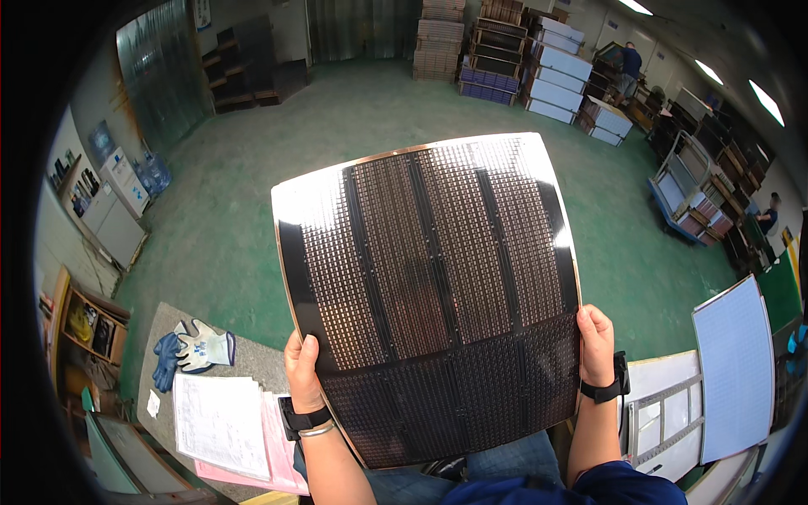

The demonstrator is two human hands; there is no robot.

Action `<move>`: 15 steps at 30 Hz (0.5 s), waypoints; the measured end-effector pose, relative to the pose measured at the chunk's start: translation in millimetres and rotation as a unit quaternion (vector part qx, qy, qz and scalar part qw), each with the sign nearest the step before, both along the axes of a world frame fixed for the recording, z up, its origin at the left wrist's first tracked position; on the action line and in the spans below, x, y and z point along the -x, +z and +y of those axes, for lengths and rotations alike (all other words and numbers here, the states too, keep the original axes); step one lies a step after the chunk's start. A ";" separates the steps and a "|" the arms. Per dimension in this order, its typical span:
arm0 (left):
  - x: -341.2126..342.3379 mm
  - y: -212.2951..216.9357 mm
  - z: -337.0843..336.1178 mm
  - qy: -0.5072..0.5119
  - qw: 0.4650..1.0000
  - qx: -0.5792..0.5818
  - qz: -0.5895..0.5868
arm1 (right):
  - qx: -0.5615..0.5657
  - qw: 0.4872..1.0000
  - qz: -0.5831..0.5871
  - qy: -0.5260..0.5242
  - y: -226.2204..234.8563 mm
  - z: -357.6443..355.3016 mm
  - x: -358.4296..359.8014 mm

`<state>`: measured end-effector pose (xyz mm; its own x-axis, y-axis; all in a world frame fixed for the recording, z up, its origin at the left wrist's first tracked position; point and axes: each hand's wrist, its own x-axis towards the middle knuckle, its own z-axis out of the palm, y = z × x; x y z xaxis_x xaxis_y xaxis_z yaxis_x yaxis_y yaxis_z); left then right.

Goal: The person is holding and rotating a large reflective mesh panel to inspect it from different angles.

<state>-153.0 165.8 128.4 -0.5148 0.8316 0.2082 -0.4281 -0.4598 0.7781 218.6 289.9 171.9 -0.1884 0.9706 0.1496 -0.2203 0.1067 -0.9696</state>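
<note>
A large thin circuit board panel, black with rows of small copper-coloured pads, is held up in front of me. It bows slightly, and bright glare covers its upper corners. My left hand grips its left edge, with the thumb on the front face. At the right edge my right hand pinches it the same way. The fingers behind the panel are hidden. Both wrists wear black bands. The panel's lower edge hangs over my lap.
A grey table at lower left bears work gloves and paper sheets. A blue-white panel stands at right beside a metal frame. Stacked boards, a loaded cart and two people are farther off on the green floor.
</note>
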 end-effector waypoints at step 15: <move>-1.9 3.1 0.1 0.033 0.999 0.029 0.021 | 0.011 0.999 -0.037 -0.034 3.9 -8.2 9.7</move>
